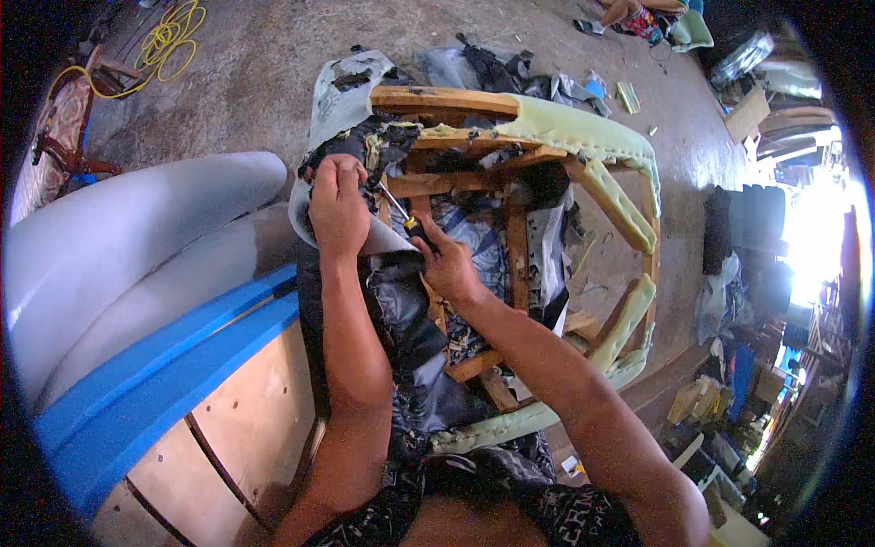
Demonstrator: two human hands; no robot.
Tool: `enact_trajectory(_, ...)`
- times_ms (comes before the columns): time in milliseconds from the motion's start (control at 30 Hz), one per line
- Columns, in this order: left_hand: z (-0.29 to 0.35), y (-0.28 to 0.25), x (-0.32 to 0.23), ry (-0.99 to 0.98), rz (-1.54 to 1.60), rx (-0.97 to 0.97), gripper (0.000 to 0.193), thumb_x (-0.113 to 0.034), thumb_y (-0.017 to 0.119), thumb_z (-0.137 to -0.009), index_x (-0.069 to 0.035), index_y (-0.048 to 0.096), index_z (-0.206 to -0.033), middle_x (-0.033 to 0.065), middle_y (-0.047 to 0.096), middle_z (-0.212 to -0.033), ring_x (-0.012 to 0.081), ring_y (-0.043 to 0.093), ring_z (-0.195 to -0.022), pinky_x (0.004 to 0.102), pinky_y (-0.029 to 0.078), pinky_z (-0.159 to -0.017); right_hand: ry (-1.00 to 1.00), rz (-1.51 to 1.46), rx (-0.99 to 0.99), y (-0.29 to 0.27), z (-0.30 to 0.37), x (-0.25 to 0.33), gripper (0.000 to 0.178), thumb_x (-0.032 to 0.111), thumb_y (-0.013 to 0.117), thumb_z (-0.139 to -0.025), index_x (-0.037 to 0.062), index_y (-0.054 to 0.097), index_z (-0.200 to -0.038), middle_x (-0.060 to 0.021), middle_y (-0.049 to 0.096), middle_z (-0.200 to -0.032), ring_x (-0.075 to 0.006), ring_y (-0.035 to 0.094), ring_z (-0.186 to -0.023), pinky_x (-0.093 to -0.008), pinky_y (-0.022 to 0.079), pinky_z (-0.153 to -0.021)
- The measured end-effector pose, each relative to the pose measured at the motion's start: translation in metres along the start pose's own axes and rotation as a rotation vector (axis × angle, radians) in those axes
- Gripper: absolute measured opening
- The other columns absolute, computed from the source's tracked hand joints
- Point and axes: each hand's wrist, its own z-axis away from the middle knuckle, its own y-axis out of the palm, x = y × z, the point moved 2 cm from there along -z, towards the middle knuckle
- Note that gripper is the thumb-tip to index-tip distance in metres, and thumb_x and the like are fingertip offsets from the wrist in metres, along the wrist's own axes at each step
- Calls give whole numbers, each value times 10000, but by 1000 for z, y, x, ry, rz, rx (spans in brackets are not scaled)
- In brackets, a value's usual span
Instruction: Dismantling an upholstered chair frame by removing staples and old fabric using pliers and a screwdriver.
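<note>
A wooden chair frame (517, 246) with pale yellow foam (583, 123) along its curved rim lies in front of me, partly stripped. In my right hand (448, 266) is a screwdriver (415, 225) with a black and yellow handle, its metal shaft pointing up and left toward the frame's corner. My left hand (339, 208) is closed at that corner on the edge of torn black upholstery (369, 146); a grey-white flap (387, 239) hangs beside it. The screwdriver's tip lies close to my left fingers, and its exact contact is hidden. Loose black covering (401, 301) drapes below both hands.
Large grey rolls (146, 210) and blue-edged wooden panels (228, 383) stand at left. A yellow cord (169, 41) lies coiled on the concrete floor (264, 73). Scraps of black and clear plastic (492, 68) lie beyond the frame. Another person's legs (620, 14) show at top right; boxes (697, 401) clutter the right.
</note>
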Motion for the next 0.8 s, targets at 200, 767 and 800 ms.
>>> enact_trajectory(200,-7,7,1,53,195,-50,216,-159,438,-994,-9,540,-877,43,549,-833,133,499,-796,275,410,-783,-249,24,-21,-4,-15,-21,459,179,596,-946,86,463,-1376,-235,601,-1219,-366,613,-1107,-367,514,-867)
enact_trajectory(767,-56,10,13,42,77,149,196,-187,475,-1001,-33,549,-906,26,545,-701,101,491,-651,276,410,-626,10,287,132,-68,-20,56,486,405,578,-928,128,553,-1327,-279,659,-875,-447,642,-873,-457,521,-760)
enact_trajectory(800,-53,4,17,52,233,123,198,-175,475,-1000,-31,546,-884,12,517,-697,94,450,-633,270,394,-611,61,348,186,-70,-25,73,490,407,572,-932,122,550,-1329,-281,658,-926,-438,638,-918,-449,517,-793)
